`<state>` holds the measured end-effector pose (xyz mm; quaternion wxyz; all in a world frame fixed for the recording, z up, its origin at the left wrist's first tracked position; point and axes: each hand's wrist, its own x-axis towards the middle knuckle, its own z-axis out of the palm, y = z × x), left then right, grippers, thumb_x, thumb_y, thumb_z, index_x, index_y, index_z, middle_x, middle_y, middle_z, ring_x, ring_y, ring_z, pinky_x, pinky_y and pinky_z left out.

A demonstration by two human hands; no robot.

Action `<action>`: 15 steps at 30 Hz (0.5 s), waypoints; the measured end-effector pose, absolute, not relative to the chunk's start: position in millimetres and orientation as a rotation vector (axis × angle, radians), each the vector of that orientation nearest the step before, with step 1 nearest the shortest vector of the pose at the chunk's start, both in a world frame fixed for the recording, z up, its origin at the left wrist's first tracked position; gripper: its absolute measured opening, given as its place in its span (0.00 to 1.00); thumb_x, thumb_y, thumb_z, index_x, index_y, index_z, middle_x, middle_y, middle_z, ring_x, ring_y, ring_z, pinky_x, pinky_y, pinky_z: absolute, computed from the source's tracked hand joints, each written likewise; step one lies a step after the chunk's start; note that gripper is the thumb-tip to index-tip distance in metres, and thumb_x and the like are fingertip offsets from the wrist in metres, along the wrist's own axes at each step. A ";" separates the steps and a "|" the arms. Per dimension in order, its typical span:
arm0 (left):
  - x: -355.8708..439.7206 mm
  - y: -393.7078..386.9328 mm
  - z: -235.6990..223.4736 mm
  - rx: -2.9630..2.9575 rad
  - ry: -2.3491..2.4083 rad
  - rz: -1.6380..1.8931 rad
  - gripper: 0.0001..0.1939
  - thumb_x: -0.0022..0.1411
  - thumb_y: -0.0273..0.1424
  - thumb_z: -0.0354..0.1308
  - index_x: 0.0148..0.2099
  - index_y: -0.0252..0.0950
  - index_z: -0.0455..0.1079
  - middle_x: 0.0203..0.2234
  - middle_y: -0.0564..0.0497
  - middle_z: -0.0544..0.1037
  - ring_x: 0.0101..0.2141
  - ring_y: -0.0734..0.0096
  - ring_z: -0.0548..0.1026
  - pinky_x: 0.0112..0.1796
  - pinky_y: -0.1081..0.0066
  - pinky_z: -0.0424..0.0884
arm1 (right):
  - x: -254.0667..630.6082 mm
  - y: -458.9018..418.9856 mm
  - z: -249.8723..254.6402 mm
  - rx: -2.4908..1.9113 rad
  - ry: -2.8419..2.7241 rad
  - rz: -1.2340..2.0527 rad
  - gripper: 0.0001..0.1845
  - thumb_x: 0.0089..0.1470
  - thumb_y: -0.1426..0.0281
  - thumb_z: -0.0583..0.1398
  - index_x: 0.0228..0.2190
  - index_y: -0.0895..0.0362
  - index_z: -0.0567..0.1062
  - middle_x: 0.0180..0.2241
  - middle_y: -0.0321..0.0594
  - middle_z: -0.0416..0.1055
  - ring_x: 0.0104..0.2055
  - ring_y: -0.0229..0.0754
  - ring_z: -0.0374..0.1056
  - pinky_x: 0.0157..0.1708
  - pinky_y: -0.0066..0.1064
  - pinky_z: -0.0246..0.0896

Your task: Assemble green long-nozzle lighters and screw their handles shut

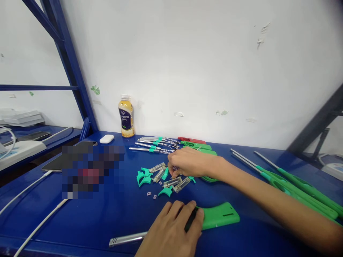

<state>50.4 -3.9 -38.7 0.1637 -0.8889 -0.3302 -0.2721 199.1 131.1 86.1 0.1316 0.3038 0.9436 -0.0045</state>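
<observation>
My left hand (174, 228) lies over a green gas lighter body (221, 216) near the front of the table, its fingers curled round the trigger part. From under that hand a silver metal tube (127, 238) sticks out to the left. Farther back, my right hand (184, 162) has its fingers bent together at the pile of parts; whatever is between the fingertips is hidden. Around it lie clear fuel tanks (172, 182), teal triggers (145, 180) and small pinkish clips (149, 193).
Metal tubes with wires (146, 150) lie at the back, beside a red casing (191, 140). Long green lighters (294, 194) rest at the right. A yellow bottle (125, 116), a white case (107, 139), a phone (57, 159) and cables (34, 230) are to the left.
</observation>
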 end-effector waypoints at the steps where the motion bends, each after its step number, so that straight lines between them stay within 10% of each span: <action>1: 49.6 -4.8 -36.8 -2.539 -0.945 -0.774 0.16 0.78 0.32 0.56 0.64 0.41 0.70 0.56 0.51 0.82 0.47 0.63 0.82 0.48 0.62 0.81 | 198.3 129.7 86.6 0.878 2.736 -0.009 0.18 0.68 0.61 0.65 0.54 0.57 0.77 0.54 0.45 0.76 0.51 0.47 0.76 0.51 0.46 0.76; 15: 51.6 -3.1 -42.2 -2.536 -0.945 -0.780 0.15 0.79 0.31 0.53 0.64 0.40 0.70 0.56 0.50 0.83 0.47 0.61 0.83 0.47 0.59 0.82 | 206.9 130.7 92.1 0.855 2.781 -0.013 0.16 0.69 0.61 0.65 0.52 0.57 0.78 0.52 0.44 0.77 0.50 0.46 0.77 0.51 0.45 0.76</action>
